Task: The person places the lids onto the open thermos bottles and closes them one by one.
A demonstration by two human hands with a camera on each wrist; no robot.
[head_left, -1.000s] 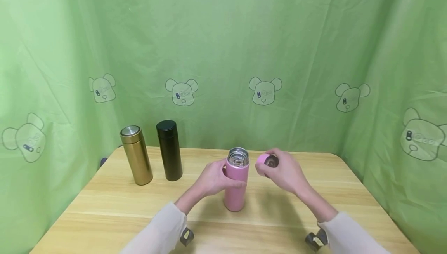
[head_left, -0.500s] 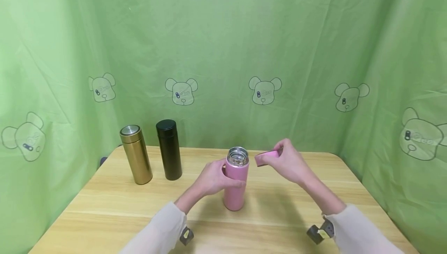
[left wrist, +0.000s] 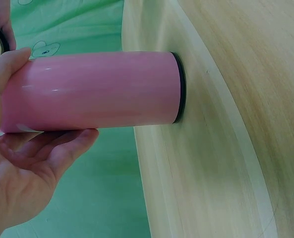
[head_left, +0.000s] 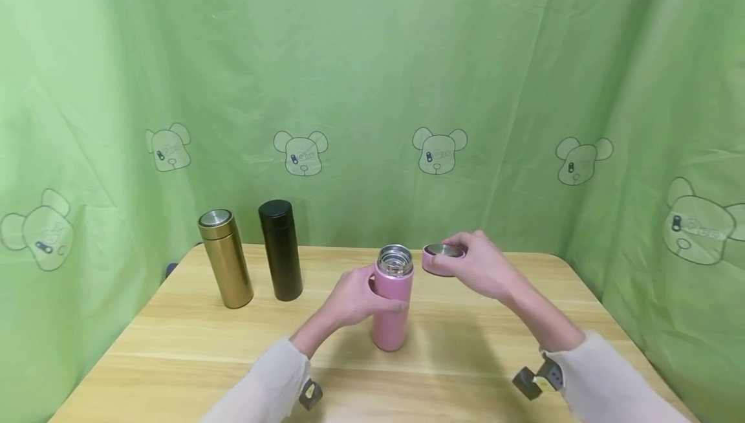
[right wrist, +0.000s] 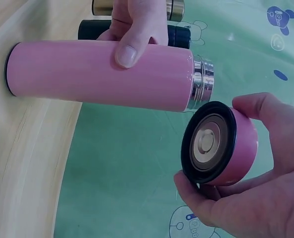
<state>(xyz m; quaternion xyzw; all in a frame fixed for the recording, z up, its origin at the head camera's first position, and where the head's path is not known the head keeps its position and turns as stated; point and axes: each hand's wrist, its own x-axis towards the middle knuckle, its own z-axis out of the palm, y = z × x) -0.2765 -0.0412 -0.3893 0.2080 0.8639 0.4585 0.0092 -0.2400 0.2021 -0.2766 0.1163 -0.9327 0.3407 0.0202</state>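
A pink thermos bottle (head_left: 391, 326) stands upright on the table, its bare steel threaded neck (right wrist: 203, 82) showing at the top. My left hand (head_left: 355, 298) grips the bottle round its upper body, the thumb across the near side. To the right of the neck, my right hand (head_left: 483, 268) pinches the pink lid (head_left: 436, 264) by its side, held in the air apart from the bottle. In the head view the lid's silvery top faces up. The right wrist view shows its dark-rimmed underside (right wrist: 206, 141).
A gold thermos (head_left: 227, 268) and a black thermos (head_left: 282, 255), both with lids on, stand at the table's back left. The wooden table (head_left: 174, 365) has rounded far corners. Green curtains (head_left: 361, 74) with bear prints hang behind it and at both sides.
My right hand has turned the lid over: its underside faced the head camera a second ago, and now its top does. The left hand and bottle have stayed in place.
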